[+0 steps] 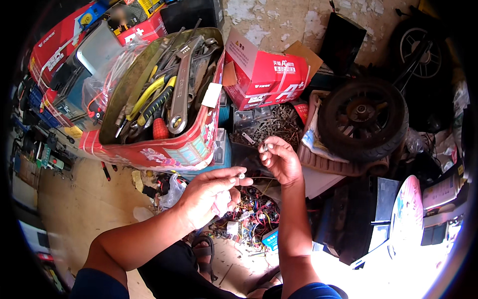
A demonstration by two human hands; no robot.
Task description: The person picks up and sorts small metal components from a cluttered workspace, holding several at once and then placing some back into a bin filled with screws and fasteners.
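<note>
Within left hand (203, 195), small round piece (241, 176)

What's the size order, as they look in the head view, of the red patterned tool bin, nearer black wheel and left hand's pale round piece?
Red patterned tool bin
Nearer black wheel
Pale round piece

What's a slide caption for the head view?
Left hand and right hand pinch small parts near a red container holding a large wrench.
</note>
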